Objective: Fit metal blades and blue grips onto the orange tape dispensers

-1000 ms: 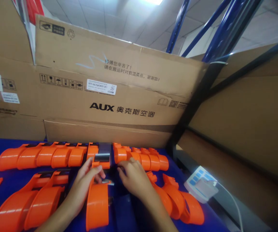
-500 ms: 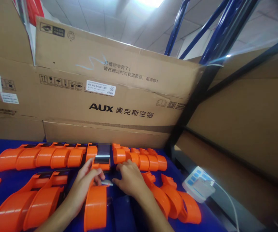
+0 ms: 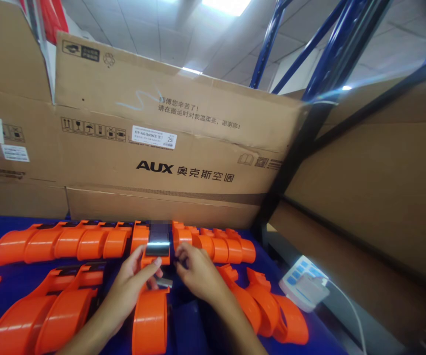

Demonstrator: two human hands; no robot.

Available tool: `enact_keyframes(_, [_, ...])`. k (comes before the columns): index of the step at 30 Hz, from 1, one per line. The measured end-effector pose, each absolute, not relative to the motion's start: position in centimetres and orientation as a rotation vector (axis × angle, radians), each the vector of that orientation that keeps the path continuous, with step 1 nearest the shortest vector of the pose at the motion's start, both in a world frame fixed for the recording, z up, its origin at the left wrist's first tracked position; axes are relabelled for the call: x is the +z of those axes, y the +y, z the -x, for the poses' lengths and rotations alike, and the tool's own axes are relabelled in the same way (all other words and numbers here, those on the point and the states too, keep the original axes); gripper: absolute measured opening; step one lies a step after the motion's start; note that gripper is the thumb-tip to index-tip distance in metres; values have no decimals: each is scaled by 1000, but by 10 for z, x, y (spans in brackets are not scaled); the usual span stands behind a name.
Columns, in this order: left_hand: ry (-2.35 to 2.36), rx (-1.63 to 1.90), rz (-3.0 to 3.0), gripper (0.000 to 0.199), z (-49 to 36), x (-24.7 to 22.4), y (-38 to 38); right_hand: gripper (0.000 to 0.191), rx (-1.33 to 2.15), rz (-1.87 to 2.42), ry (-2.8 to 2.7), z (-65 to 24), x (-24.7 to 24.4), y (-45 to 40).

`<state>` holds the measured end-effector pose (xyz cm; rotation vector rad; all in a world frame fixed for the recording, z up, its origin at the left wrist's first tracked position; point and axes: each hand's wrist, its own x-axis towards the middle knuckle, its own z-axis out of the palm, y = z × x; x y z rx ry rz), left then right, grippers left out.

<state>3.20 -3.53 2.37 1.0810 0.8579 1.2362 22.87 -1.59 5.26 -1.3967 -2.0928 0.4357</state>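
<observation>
Here, orange dispenser [image 3: 151,315] — fore-and-aft, teeth [image 3: 158,243] away

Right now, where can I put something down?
On the left of the blue table, between the back row of orange holders and the front-left pair. A narrow gap shows between that row's right end and the power strip. The middle is crowded: left hand, right hand, held orange holder.

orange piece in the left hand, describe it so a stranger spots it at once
Below the big cardboard wall lettered AUX, look at the blue table. The left hand grips an orange piece there. Unlike its orange neighbours, it shows a bright toothed edge.
</observation>
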Motion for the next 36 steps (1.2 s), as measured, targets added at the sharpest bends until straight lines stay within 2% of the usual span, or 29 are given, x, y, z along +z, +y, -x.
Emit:
enact_keyframes(2, [852,1238,-1073,37,-33,25,-35,11,514,1225,-1888,-227,55,-18])
enact_keyframes(8, [885,1278,-1018,39,-33,28,-36,28,712,946,-1467,-213,57,-28])
enact_keyframes(20, [914,1317,-988,43,-29,21,-30,9,610,901,-1723,-209,52,-25])
enact_keyframes(36, [902,1351,-988,41,-33,33,-36,6,580,883,-1814,-210,56,-28])
